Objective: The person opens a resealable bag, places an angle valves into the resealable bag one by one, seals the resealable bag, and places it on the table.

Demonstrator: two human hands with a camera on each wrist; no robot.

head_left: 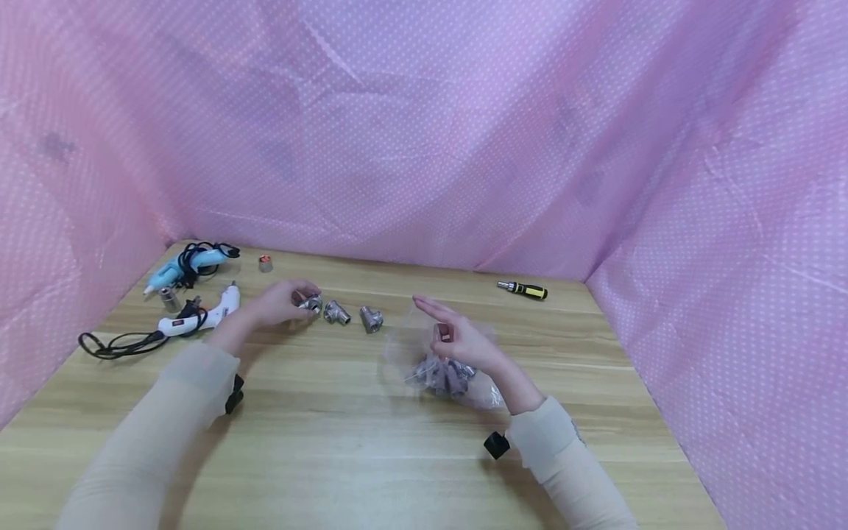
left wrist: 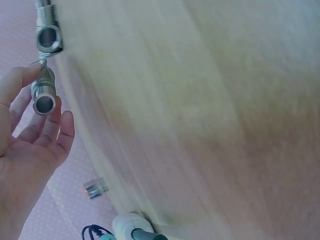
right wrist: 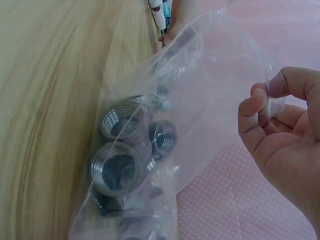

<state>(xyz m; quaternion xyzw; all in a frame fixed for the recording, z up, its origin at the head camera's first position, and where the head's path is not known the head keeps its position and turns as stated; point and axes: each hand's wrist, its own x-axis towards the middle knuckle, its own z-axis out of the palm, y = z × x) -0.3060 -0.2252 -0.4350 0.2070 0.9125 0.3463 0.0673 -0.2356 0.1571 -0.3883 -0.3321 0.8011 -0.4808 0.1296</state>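
My left hand [head_left: 281, 303] holds a shiny metal tee pipe fitting [head_left: 311, 302] at the left end of a short row. In the left wrist view the thumb and fingers grip this fitting, its round open end facing the camera. Beside it on the table stand a second tee fitting [head_left: 336, 313] and a third one [head_left: 372, 319]. Over to the right, my right hand [head_left: 467, 344] pinches the upper edge of a clear plastic bag [right wrist: 200, 70] between thumb and index finger. Several threaded metal fittings [right wrist: 116, 167] lie inside the bag, blurred by the plastic.
On the left of the wooden table [head_left: 331, 427] lie a light blue glue gun [head_left: 174, 274], a white glue gun [head_left: 208, 315] with a black cord, and a metal cylinder [head_left: 169, 299]. A small orange-topped piece [head_left: 265, 263] stands behind. A yellow-black screwdriver [head_left: 530, 291] lies back right.
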